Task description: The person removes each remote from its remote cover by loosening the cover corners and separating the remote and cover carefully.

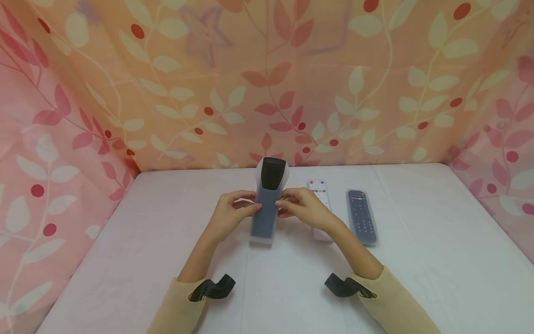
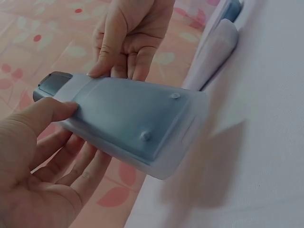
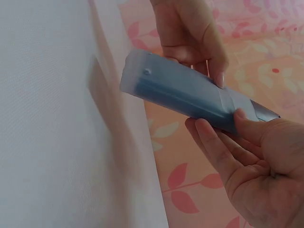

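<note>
A dark remote control (image 1: 273, 174) sits inside a milky, translucent sleeve-like cover (image 1: 263, 227), held up above the table in the head view. Its black end shows bare at the top, where the cover flares around it. My left hand (image 1: 231, 213) pinches the covered remote from the left, thumb on the near face and fingers behind. From the other side my right hand (image 1: 306, 206) grips it the same way. Two small round bumps show on the cover (image 2: 180, 128) near its closed end in the left wrist view. The remote's opposite face is hidden.
Right of my hands a white remote (image 1: 319, 190) lies on the white-clothed table (image 1: 417, 278), partly behind my right hand and forearm. Further right lies a dark remote (image 1: 362, 218) in a clear cover. A floral curtain (image 1: 267, 93) hangs along the back and sides.
</note>
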`<act>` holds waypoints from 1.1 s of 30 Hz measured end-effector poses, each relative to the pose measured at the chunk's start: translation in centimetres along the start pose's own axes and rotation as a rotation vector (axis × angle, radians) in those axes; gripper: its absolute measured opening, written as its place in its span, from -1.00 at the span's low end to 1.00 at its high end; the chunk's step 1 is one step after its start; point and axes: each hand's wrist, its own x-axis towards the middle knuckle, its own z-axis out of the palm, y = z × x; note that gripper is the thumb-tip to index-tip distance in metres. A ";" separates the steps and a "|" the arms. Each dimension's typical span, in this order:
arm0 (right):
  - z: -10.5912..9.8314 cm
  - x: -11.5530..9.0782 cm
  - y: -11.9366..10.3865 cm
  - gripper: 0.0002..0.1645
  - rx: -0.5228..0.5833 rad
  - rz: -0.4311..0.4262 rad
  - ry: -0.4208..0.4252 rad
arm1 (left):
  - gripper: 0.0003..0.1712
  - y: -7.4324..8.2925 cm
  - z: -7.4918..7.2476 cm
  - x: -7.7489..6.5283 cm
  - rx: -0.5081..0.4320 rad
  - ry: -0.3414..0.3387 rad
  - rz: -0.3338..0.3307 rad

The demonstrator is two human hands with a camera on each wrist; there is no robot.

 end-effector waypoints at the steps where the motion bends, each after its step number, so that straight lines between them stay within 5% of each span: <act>1: 0.0 0.0 0.0 -0.65 -0.002 -0.001 -0.003 | -0.62 0.0 0.0 0.0 0.000 0.000 -0.003; 11: -0.5 0.2 0.5 -0.70 0.015 -0.040 -0.030 | -0.62 0.1 -0.3 0.1 0.017 -0.003 0.038; 33: -2.3 -0.2 0.3 -0.59 0.002 0.004 0.074 | -0.62 -0.1 -1.4 0.2 0.072 -0.010 0.035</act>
